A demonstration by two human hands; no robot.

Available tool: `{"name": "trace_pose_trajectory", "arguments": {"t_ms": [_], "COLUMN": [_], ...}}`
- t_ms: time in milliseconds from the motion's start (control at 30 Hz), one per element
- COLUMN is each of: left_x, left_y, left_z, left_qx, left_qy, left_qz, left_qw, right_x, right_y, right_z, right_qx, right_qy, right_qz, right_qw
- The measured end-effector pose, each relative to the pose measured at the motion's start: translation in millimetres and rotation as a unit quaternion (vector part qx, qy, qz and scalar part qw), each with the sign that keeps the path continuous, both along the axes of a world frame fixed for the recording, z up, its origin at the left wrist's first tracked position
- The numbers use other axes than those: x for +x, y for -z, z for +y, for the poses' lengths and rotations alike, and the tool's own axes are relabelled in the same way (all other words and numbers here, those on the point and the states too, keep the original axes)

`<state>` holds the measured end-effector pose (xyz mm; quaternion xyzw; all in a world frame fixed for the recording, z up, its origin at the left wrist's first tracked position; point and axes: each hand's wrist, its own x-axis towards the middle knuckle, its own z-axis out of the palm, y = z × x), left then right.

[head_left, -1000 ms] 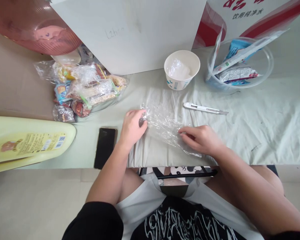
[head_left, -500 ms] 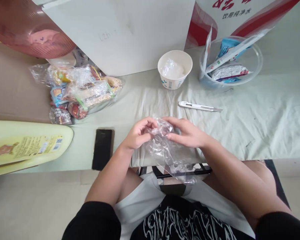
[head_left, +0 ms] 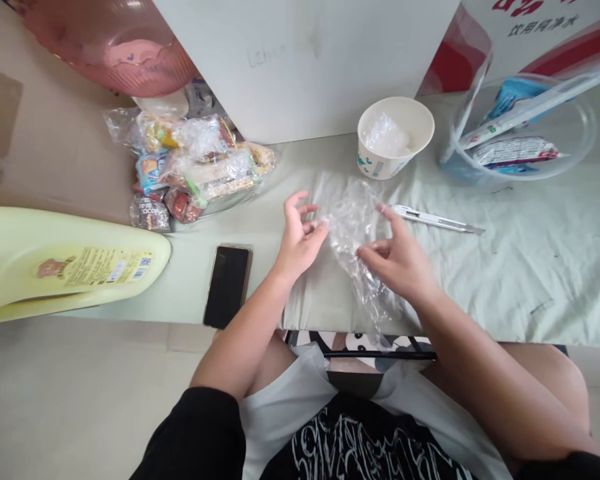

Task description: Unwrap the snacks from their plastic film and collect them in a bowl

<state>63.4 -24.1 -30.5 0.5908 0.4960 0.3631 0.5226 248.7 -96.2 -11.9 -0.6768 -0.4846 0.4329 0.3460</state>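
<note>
A crumpled clear plastic bag [head_left: 353, 223] stretches between my two hands above the cloth, its thin tail hanging down to the table's front edge. My left hand [head_left: 303, 237] pinches the bag's left side with thumb and curled fingers. On the other side, my right hand [head_left: 403, 257] grips it between thumb and bent fingers, the index finger stretched out along the film. Just beyond that hand lies a white utility knife [head_left: 433, 219] with its blade out. A paper cup [head_left: 393, 143] stands behind, with crumpled clear plastic inside.
Packaged snacks [head_left: 200, 167] lie in a heap at back left, near a pink basin [head_left: 145, 67]. A phone [head_left: 227, 287] rests left of my forearm, beside a yellow plastic object [head_left: 100, 267]. A clear tub [head_left: 580, 127] holds packets at right. White boxes [head_left: 305, 67] stand behind.
My hands have moved apart and away from me, spreading the plastic bag between them. The right index finger now points forward. The whole view has shifted, so the table things appear farther right.
</note>
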Motion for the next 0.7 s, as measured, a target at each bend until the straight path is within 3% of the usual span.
{"name": "trace_pose_trajectory", "arguments": {"t_ms": [33, 100, 167, 233, 400, 600, 700], "left_x": [2.3, 7.6, 13.6, 18.9, 18.0, 8.9, 7.2], "left_y": [-1.3, -5.4, -9.5, -11.7, -11.9, -8.6, -5.3], "left_z": [-5.0, -18.4, -32.0, -40.3, -32.6, -20.9, -17.9], "left_qx": [-0.026, -0.098, -0.150, -0.148, -0.120, -0.105, -0.078], "left_qy": [-0.006, 0.042, 0.120, 0.147, 0.115, 0.119, 0.112], "left_qz": [-0.019, -0.061, -0.085, -0.095, -0.114, -0.133, -0.139], "left_qw": [0.999, 0.992, 0.978, 0.973, 0.979, 0.978, 0.981], "right_x": [-1.0, -3.0, -5.0, -6.3, 0.5, 18.8, 22.4], "right_y": [0.3, 0.5, 0.7, 1.9, 8.3, 20.3, 23.3], "right_z": [-0.4, -2.5, -6.3, -10.8, -17.8, -16.8, -17.7], "right_qx": [0.023, 0.071, 0.109, 0.130, 0.148, 0.155, 0.206], "right_qy": [0.041, 0.089, 0.091, 0.069, 0.057, 0.078, 0.031], "right_qz": [-0.014, -0.034, -0.045, -0.043, 0.027, 0.019, 0.002], "right_qw": [0.999, 0.993, 0.989, 0.988, 0.987, 0.985, 0.978]}}
